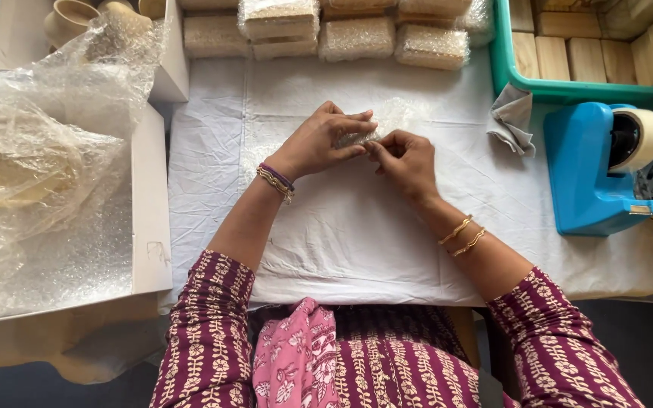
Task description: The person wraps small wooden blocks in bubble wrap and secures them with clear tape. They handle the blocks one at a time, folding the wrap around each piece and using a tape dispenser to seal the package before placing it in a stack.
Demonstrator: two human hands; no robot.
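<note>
Bubble-wrapped bundle (362, 137) sits mid-desk (341, 242) on white cloth, between both hands. Left hand (317, 143) fingers pressed flat along its left end; right hand (406, 160) fingers pinching its right edge. Long axis runs left-right; both hands touching, equally near. Blue tape dispenser (595, 170) well apart, rightward

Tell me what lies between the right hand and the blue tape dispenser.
Head view: between right hand and blue tape dispenser, only bare white cloth; a grey rag sits farther back.
</note>
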